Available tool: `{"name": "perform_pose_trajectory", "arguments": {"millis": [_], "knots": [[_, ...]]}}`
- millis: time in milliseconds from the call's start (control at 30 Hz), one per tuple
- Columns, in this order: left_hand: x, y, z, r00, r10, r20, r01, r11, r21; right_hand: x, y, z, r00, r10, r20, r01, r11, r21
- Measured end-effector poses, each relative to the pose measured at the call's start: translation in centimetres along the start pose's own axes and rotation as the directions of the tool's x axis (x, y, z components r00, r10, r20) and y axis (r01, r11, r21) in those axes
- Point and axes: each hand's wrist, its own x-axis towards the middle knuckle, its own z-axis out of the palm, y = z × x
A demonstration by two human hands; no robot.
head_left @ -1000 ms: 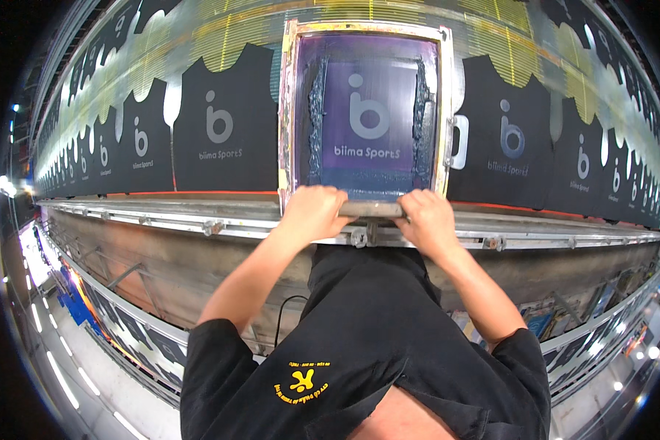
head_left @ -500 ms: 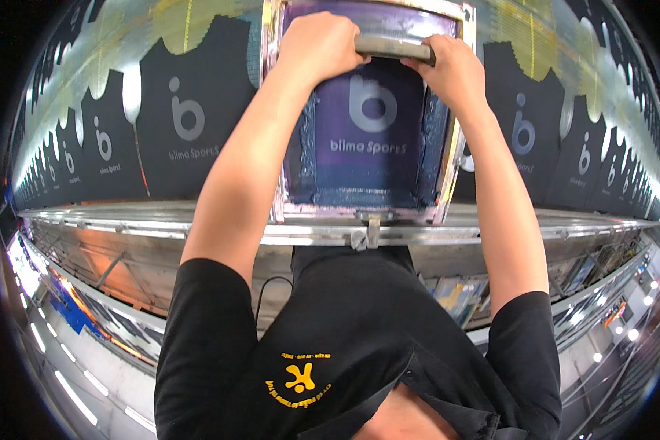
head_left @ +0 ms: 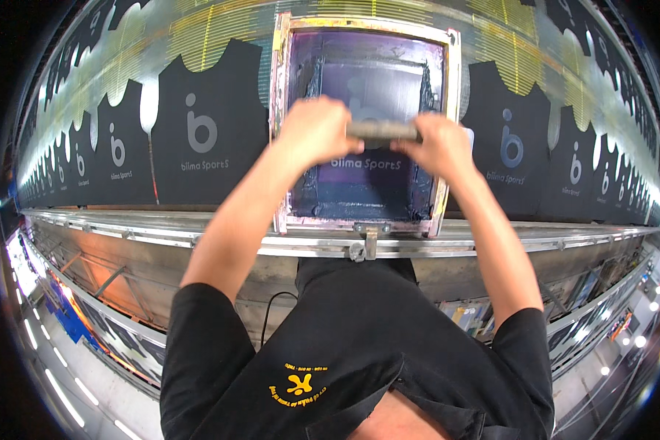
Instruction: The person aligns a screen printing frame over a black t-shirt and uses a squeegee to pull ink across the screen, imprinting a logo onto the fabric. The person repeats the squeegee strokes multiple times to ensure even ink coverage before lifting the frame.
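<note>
A printing screen in a paint-stained metal frame (head_left: 450, 59), with purple mesh and dark blue-grey ink (head_left: 359, 198) along its sides and near edge, lies over the long table. A squeegee with a worn grey-brown handle (head_left: 380, 130) spans the middle of the mesh, partly hiding the logo. My left hand (head_left: 320, 130) is closed on the handle's left end, and my right hand (head_left: 438, 144) grips its right end. A clamp (head_left: 371, 239) sits at the frame's near edge, on a metal rail (head_left: 286, 246).
Rows of black fabric pieces (head_left: 180, 169) with pale printed logos line the table either side of the screen, over yellow-striped patches of its surface (head_left: 198, 29). Below the rail are a metal framework (head_left: 117, 275) and some stacked flat panels (head_left: 462, 315) at right.
The squeegee went from the screen's near edge to its far end, and has since come back toward me to the middle, with both hands still on it.
</note>
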Motion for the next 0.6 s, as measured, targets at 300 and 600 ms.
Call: {"name": "perform_pose_trajectory", "arguments": {"millis": [300, 600], "knots": [[8.3, -3.4, -1.4, 0.962, 0.002, -0.273, 0.026, 0.995, 0.099, 9.2, 2.6, -0.2, 0.992, 0.105, -0.076, -0.111, 0.991, -0.07], [-9.1, 3.2, 10.5, 0.994, -0.023, -0.102, 0.02, 0.999, -0.029, -11.6, -2.6, 5.0, 0.993, -0.057, -0.098, 0.063, 0.996, 0.058]]}}
